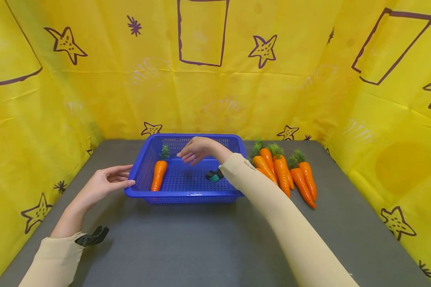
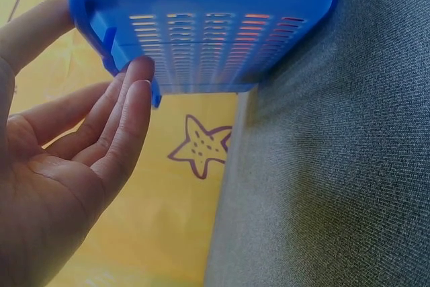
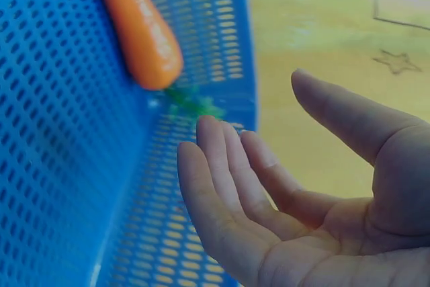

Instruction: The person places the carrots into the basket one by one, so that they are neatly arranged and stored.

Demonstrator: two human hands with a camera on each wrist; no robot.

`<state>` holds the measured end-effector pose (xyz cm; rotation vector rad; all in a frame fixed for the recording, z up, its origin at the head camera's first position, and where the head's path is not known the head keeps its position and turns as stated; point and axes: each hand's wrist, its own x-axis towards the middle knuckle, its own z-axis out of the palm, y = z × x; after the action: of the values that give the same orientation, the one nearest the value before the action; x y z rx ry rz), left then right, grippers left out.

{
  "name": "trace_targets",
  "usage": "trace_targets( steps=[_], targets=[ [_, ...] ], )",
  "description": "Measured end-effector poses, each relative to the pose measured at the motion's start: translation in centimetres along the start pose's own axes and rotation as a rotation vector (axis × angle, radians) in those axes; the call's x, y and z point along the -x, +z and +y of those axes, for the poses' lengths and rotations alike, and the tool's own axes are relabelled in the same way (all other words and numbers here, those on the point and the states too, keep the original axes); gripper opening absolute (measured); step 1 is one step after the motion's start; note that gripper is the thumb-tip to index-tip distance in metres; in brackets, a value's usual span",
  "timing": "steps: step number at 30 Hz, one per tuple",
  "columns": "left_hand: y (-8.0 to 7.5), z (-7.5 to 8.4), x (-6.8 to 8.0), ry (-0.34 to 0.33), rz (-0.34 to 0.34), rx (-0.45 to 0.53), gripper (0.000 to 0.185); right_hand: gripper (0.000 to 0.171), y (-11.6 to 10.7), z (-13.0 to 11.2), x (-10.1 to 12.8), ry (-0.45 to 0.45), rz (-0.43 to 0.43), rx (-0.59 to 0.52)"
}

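A blue plastic basket (image 1: 190, 194) with perforated walls stands on the dark table, and one orange carrot (image 1: 159, 175) with a green top lies inside along its left side. My left hand (image 1: 104, 183) touches the basket's left rim, its fingers fairly straight. In the left wrist view, the fingertips (image 2: 139, 99) are at the basket's outer side, just under the rim. My right hand (image 1: 198, 149) hovers over the basket's interior, fingers loosely bent and holding nothing. The right wrist view shows the palm and spread thumb, with the carrot (image 3: 141, 31) beyond the fingertips (image 3: 191, 159).
Several carrots (image 1: 281, 171) with green tops lie in a bunch to the basket's right, partly hidden by the right sleeve (image 1: 265, 195). Dark grey cloth (image 1: 186, 247) covers the table. Yellow fabric walls (image 1: 215, 91) with drawn stars enclose the back and sides.
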<state>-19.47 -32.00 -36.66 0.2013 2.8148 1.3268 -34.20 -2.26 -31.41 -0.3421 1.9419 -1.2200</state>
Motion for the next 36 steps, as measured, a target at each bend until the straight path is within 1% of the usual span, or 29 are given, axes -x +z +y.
trace_targets(
  steps=[8,11,15,21,27,32,36],
  targets=[
    [-0.2,-0.1,0.1,0.007,0.004,-0.003,0.060,0.043,-2.7,-0.3,3.4,-0.113,0.053,0.064],
    [-0.2,0.0,0.1,0.008,0.002,-0.007,0.060,0.043,-3.7,-0.3,4.7,-0.154,0.082,0.053],
    [-0.2,0.0,0.2,0.000,-0.004,-0.012,0.061,0.041,-5.0,0.0,6.5,-0.184,0.119,0.029],
    [-0.2,0.0,0.2,-0.006,-0.009,-0.019,0.062,0.040,-6.9,0.8,9.3,-0.208,0.192,-0.018],
    [-0.2,0.1,0.1,-0.014,-0.014,-0.024,0.063,0.040,-8.9,2.2,11.4,-0.218,0.248,-0.050],
    [-0.2,0.2,0.0,-0.017,-0.012,-0.026,0.063,0.044,-10.9,3.7,13.2,-0.203,0.290,-0.051],
    [-0.1,0.3,0.0,-0.011,-0.009,-0.027,0.062,0.050,-12.7,5.4,14.6,-0.193,0.315,-0.027]
  ],
)
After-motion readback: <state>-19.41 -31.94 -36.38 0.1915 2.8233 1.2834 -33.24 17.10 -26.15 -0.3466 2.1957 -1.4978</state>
